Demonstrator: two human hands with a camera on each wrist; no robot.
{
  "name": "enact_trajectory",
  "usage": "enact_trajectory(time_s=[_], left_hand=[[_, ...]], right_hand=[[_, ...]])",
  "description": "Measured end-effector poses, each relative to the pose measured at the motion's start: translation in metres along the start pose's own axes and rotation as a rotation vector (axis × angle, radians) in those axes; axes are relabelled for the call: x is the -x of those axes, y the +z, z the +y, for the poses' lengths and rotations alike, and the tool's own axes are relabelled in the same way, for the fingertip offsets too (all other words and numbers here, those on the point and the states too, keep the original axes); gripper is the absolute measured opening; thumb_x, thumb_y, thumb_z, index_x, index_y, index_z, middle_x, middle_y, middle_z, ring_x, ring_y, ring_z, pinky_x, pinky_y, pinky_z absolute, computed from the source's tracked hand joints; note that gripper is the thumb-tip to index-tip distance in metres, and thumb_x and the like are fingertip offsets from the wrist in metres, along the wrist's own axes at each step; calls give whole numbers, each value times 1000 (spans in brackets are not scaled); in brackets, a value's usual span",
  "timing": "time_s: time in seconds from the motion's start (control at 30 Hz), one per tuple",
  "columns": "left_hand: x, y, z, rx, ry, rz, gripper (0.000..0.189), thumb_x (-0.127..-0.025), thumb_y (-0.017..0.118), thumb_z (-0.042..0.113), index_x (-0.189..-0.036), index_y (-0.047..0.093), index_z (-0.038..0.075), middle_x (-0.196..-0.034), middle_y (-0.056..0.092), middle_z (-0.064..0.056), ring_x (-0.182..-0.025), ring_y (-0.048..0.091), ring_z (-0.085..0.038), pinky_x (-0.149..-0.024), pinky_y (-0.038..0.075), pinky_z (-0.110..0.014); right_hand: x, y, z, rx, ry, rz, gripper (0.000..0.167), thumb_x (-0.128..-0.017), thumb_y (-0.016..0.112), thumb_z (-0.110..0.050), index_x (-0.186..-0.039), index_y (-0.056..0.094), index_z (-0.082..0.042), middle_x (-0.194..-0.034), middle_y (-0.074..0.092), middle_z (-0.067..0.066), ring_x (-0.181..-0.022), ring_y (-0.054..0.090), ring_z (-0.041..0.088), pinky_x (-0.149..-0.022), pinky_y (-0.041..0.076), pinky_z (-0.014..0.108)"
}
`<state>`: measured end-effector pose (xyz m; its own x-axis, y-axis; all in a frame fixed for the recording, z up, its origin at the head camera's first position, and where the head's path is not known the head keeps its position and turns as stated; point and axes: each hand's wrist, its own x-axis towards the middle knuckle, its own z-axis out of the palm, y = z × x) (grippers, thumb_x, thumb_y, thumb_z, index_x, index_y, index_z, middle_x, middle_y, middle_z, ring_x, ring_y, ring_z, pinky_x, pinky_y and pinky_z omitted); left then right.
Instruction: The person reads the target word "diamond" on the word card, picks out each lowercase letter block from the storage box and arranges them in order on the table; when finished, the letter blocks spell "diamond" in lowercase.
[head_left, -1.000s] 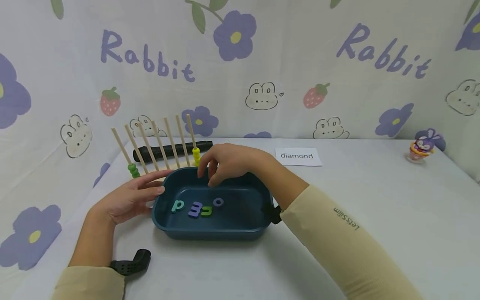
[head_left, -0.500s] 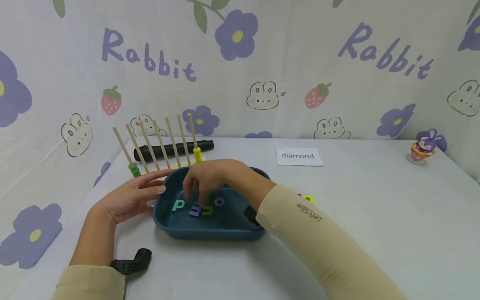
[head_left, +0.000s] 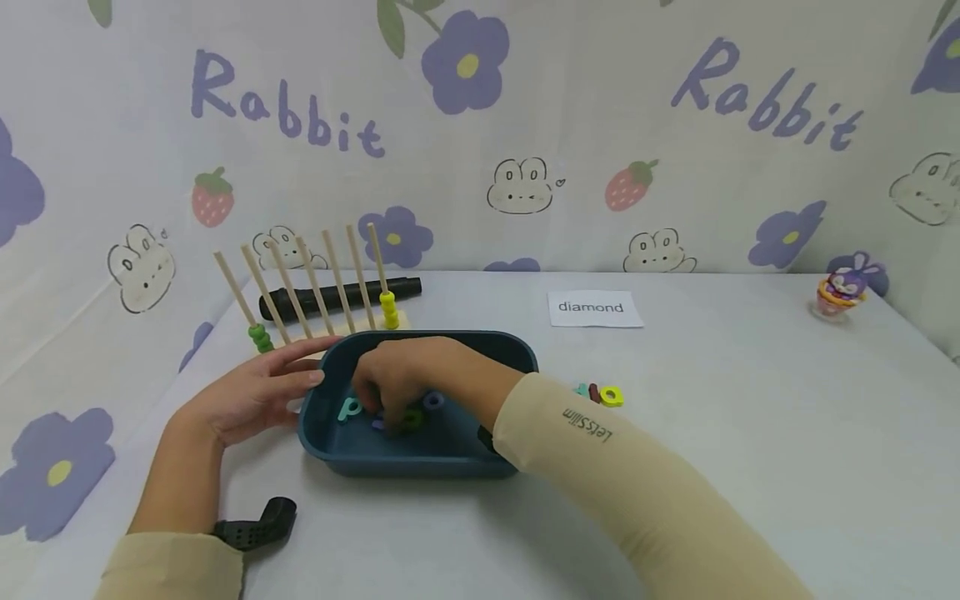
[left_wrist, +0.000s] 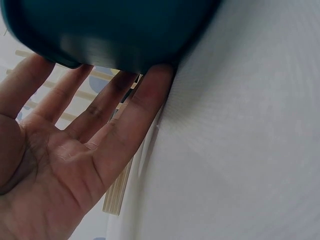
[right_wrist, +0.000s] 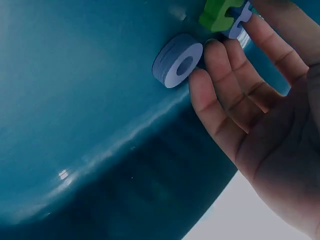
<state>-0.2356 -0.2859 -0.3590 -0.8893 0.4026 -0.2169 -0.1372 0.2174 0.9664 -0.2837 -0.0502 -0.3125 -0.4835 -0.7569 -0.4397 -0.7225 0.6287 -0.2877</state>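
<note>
My left hand [head_left: 247,396] lies against the left side of a dark blue tray [head_left: 420,467], its straight fingertips touching the wall in the left wrist view. Inside the tray is my right hand [head_left: 397,375], reaching down. Its thumb and index finger pinch a purple letter m [right_wrist: 235,31], which is largely hidden by the hand in the head view. Beside that letter sits a green letter n [right_wrist: 216,16]. A pale purple letter o [right_wrist: 179,62] stands close to the other fingertips. Left of the hand, a turquoise letter p [head_left: 349,408] lies on the tray floor.
Behind the tray stand a rod rack with green beads [head_left: 260,337] and yellow beads [head_left: 389,310], and a black microphone-like stick [head_left: 405,288]. A "diamond" card [head_left: 595,308] lies farther right. Several letters, one yellow [head_left: 611,396], show beyond the right sleeve. A rabbit figure [head_left: 843,287] stands far right.
My right hand has moved from above the tray's far rim down and towards me, onto the purple m. My left hand keeps its place at the tray's side.
</note>
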Motion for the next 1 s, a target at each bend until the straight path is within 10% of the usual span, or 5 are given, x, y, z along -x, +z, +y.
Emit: enact_trajectory(time_s=[0.6, 1.0], left_hand=[[-1, 2, 5, -10, -4, 14, 64, -105, 60, 26, -162, 32, 22, -166, 33, -19, -148, 38, -45, -104, 47, -69], [0, 2, 1, 17, -13, 4, 64, -105, 59, 26, -163, 31, 23, -167, 32, -19, -152, 31, -48, -105, 45, -69]], right_hand=[[33, -34, 22, -390, -46, 74, 20, -94, 72, -17, -114, 73, -13, -108, 72, 3, -96, 67, 21, -86, 61, 40], [71, -53, 24, -422, -115, 127, 23, -98, 65, -22, -117, 77, -18, -109, 75, 9, -88, 69, 24, -75, 58, 33]])
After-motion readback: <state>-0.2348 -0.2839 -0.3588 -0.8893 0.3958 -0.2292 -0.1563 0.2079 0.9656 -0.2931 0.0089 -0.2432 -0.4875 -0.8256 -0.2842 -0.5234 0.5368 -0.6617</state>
